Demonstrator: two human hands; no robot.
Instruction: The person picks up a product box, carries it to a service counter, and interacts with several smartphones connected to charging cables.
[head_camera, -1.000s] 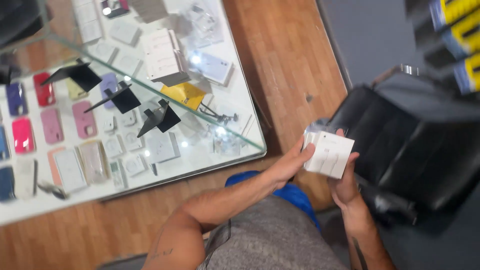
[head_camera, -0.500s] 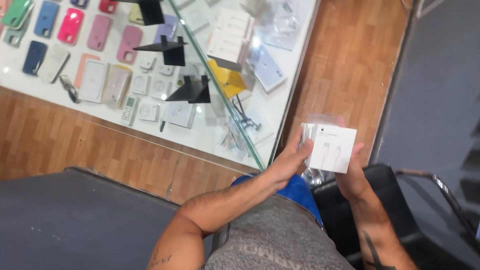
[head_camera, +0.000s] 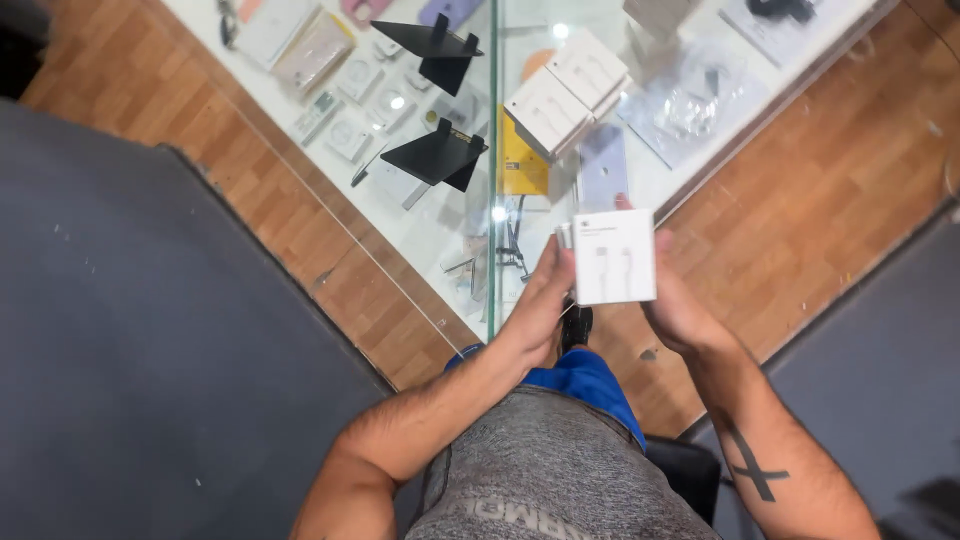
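Small white cable box (head_camera: 614, 257) held over glass display case (head_camera: 440, 250) — left hand (head_camera: 540, 300) and right hand (head_camera: 680, 305) fingers clamped on opp. edges; best kept level w/ firm grip — no squeezing.

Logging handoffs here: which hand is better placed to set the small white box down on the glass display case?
Probably the left hand: it grips the small white box on the side nearest the glass display case; the right hand sits over wooden floor.
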